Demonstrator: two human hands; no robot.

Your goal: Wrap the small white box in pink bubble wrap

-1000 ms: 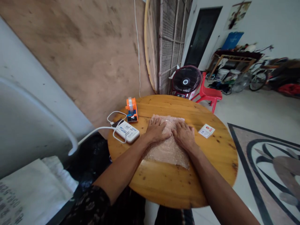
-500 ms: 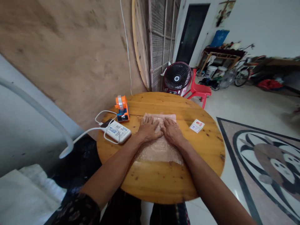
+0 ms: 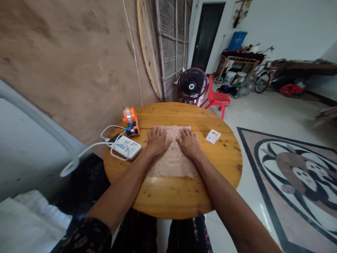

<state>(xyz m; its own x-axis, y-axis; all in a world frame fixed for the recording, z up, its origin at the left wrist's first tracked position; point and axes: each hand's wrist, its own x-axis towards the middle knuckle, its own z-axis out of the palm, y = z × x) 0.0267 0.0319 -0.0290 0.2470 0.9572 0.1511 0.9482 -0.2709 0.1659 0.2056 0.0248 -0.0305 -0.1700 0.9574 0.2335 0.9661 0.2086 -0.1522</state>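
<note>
A sheet of clear, pinkish bubble wrap [image 3: 172,165] lies flat on the round wooden table [image 3: 168,202]. My left hand [image 3: 158,141] rests palm down on its left side, fingers stretched out toward the far edge. Across from it, my right hand [image 3: 189,141] presses flat on the right side with fingers extended. A strip of the wrap shows between the two hands. Neither hand grips anything. To the right of my right hand lies a small white and red card or packet [image 3: 213,136], apart from the wrap.
At the table's left stand an orange and blue tape dispenser [image 3: 131,121] and a white power bank [image 3: 127,147] with a white cable. Behind the table are a dark red fan [image 3: 192,84] and a red plastic chair [image 3: 218,97]. A plywood wall [image 3: 79,52] borders the left.
My hands have moved apart, the left to the left side of the bubble wrap and the right to its right side. The whole view has shifted slightly.
</note>
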